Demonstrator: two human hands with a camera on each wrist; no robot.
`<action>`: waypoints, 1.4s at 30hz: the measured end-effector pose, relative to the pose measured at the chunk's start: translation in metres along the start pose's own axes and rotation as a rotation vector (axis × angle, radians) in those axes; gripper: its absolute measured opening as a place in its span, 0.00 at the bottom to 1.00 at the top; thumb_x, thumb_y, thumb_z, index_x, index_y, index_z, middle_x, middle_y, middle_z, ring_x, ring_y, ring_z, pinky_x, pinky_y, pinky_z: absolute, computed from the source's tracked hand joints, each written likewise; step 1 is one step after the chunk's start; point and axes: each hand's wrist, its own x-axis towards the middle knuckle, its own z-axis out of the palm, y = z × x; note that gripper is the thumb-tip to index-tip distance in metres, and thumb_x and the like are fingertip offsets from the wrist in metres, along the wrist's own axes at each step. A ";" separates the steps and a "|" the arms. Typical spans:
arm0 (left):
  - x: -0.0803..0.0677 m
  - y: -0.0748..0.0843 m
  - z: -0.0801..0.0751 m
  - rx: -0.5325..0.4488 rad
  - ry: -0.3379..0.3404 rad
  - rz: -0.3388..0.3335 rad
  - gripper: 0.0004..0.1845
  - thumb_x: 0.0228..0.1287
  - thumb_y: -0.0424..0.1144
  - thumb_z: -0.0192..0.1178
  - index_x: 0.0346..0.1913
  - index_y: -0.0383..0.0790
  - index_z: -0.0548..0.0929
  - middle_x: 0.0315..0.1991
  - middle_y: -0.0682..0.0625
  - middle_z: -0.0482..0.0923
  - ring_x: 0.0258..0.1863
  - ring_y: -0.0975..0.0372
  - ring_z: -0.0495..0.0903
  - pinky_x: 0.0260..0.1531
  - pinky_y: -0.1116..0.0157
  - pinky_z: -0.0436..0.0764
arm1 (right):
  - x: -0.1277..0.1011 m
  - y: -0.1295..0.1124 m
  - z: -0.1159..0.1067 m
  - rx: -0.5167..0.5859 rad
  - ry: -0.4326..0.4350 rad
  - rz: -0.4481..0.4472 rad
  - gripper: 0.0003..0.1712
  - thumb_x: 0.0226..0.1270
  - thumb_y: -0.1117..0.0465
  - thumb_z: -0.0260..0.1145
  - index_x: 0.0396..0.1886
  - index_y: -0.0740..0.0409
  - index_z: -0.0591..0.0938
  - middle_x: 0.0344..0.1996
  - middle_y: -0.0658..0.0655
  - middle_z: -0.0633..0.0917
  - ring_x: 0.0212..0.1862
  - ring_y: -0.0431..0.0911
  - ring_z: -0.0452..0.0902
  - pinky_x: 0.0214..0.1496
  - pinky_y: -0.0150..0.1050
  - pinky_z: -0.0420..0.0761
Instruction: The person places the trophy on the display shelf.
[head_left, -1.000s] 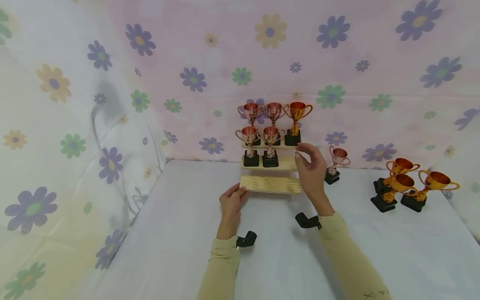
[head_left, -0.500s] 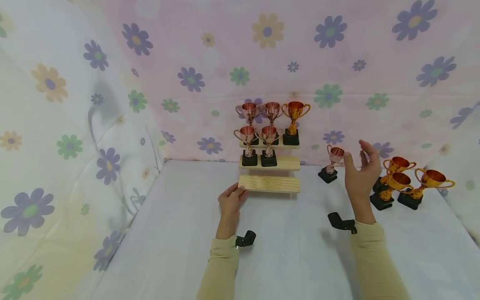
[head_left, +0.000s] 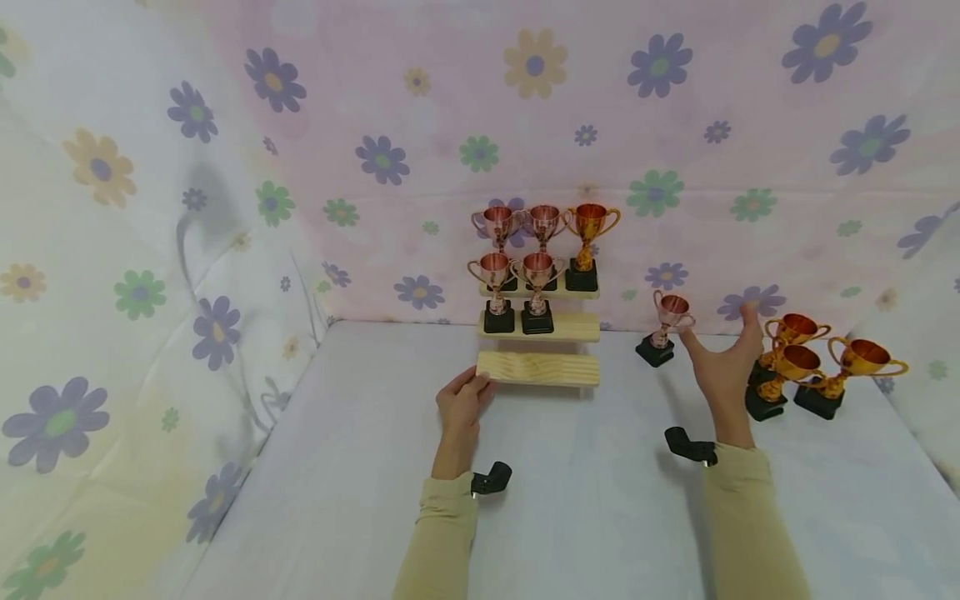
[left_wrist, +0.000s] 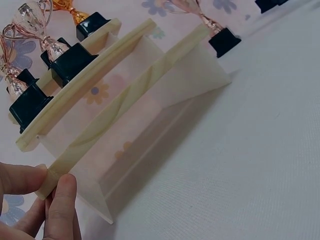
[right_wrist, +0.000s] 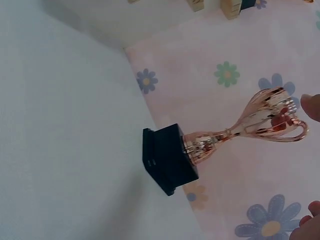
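Seemingly for steadiness, the lowest wooden shelf point(head_left: 538, 368) is pinched by the left hand point(head_left: 460, 410); beside the lone rose-gold trophy point(head_left: 671, 316), the right hand point(head_left: 724, 372) is held with fingers apart

Pink flowered backdrop point(head_left: 420, 75), white tabletop point(head_left: 337, 467)

By the right wrist view's right edge, the bare right hand point(head_left: 722, 362) is cut off — only fingertips point(right_wrist: 310, 227) shown.

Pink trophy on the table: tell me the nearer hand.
Right hand, just beside the pink trophy, on its right; the left hand is well to its left, pinching the lowest wooden shelf.
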 end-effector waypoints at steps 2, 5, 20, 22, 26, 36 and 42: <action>0.001 0.000 0.000 -0.003 -0.003 0.002 0.19 0.64 0.21 0.62 0.58 0.18 0.78 0.48 0.33 0.82 0.34 0.60 0.86 0.43 0.65 0.89 | 0.001 0.005 0.005 -0.022 -0.041 0.035 0.52 0.68 0.56 0.71 0.82 0.54 0.50 0.80 0.57 0.52 0.80 0.52 0.42 0.84 0.53 0.42; 0.000 0.001 0.000 -0.001 -0.006 0.002 0.19 0.65 0.21 0.61 0.58 0.18 0.78 0.48 0.33 0.82 0.35 0.60 0.86 0.44 0.64 0.89 | 0.003 0.010 0.012 0.020 -0.068 0.082 0.52 0.68 0.57 0.71 0.82 0.54 0.49 0.79 0.58 0.54 0.80 0.52 0.46 0.84 0.49 0.45; 0.001 0.000 0.001 0.024 -0.005 -0.026 0.19 0.64 0.22 0.63 0.58 0.21 0.80 0.51 0.33 0.81 0.36 0.60 0.86 0.44 0.66 0.89 | 0.008 0.021 0.030 0.266 0.051 0.055 0.41 0.67 0.64 0.72 0.74 0.57 0.63 0.53 0.47 0.77 0.54 0.38 0.74 0.73 0.41 0.73; 0.002 0.000 0.001 0.027 -0.004 -0.024 0.19 0.64 0.22 0.64 0.58 0.21 0.80 0.51 0.33 0.81 0.36 0.60 0.86 0.44 0.65 0.89 | 0.008 0.020 0.031 0.258 0.047 0.050 0.40 0.66 0.64 0.73 0.73 0.59 0.65 0.53 0.48 0.77 0.55 0.39 0.74 0.73 0.42 0.74; 0.003 -0.001 0.000 0.025 -0.001 -0.023 0.19 0.64 0.22 0.64 0.58 0.21 0.80 0.49 0.34 0.81 0.36 0.60 0.86 0.44 0.65 0.89 | 0.011 0.019 0.035 0.241 0.031 0.046 0.38 0.66 0.64 0.73 0.73 0.59 0.67 0.57 0.53 0.78 0.58 0.44 0.74 0.73 0.45 0.74; 0.000 0.001 0.000 0.011 -0.020 -0.019 0.19 0.65 0.22 0.63 0.59 0.19 0.78 0.51 0.32 0.81 0.35 0.61 0.86 0.47 0.62 0.88 | 0.016 0.017 0.041 0.210 -0.019 0.050 0.38 0.65 0.63 0.74 0.72 0.60 0.69 0.62 0.59 0.76 0.57 0.41 0.73 0.73 0.45 0.74; 0.001 0.000 0.000 0.009 -0.014 -0.019 0.19 0.65 0.22 0.63 0.58 0.20 0.79 0.53 0.30 0.81 0.36 0.60 0.86 0.46 0.63 0.88 | 0.017 0.018 0.046 0.242 -0.050 0.029 0.39 0.62 0.67 0.75 0.72 0.60 0.70 0.63 0.58 0.76 0.57 0.39 0.71 0.72 0.46 0.75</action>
